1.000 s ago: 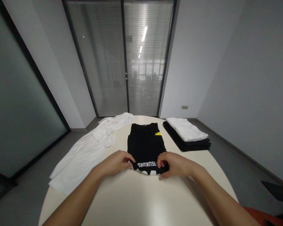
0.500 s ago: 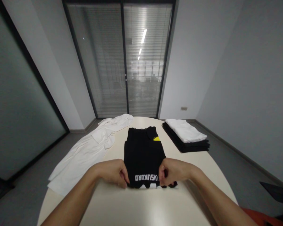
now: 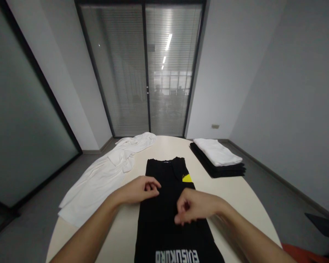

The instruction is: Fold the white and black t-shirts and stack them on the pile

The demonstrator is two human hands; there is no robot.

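Note:
A black T-shirt point(image 3: 164, 226), its sides tucked in to a long strip, lies on the table with its collar away from me. White block lettering shows upside down near the bottom of the view, and a yellow patch sits by its right shoulder. My left hand point(image 3: 141, 189) hovers at the shirt's left edge, open, its fingers loosely bent with a gap to the thumb. Over the right half of the shirt is my right hand point(image 3: 196, 206), fingers curled in and no cloth visible in them. The shirt's near end runs out of view.
A crumpled white garment point(image 3: 98, 182) spreads along the left side of the round-edged cream table point(image 3: 120, 233). At the right back stands a stack of folded clothes, a white one point(image 3: 218, 151) atop black ones point(image 3: 222, 171). A glass door with blinds point(image 3: 167, 91) is beyond.
The black T-shirt has slid and stretched towards me, so its lettering sits lower. Both hands have let go of its near end; the left has moved up and its fingers have loosened.

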